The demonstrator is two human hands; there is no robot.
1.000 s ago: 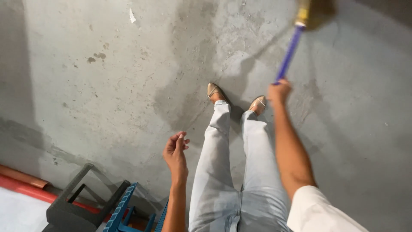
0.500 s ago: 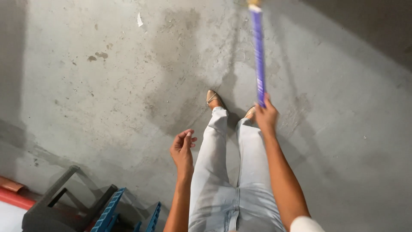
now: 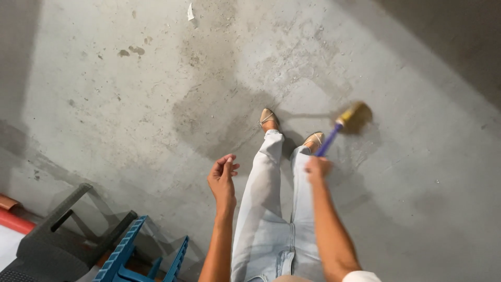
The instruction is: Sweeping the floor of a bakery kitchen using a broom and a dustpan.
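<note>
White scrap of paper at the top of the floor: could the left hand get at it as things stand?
Probably not: the left hand hangs empty at hip level, while the paper scrap lies far ahead on the floor.

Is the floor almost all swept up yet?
Not nearly, it seems. The right hand grips a blue-handled broom with yellow bristles, its head on the grey concrete floor beside the feet. The left hand hangs empty. No gathered dust pile shows. A white paper scrap and dark specks lie farther out, unswept.
</note>
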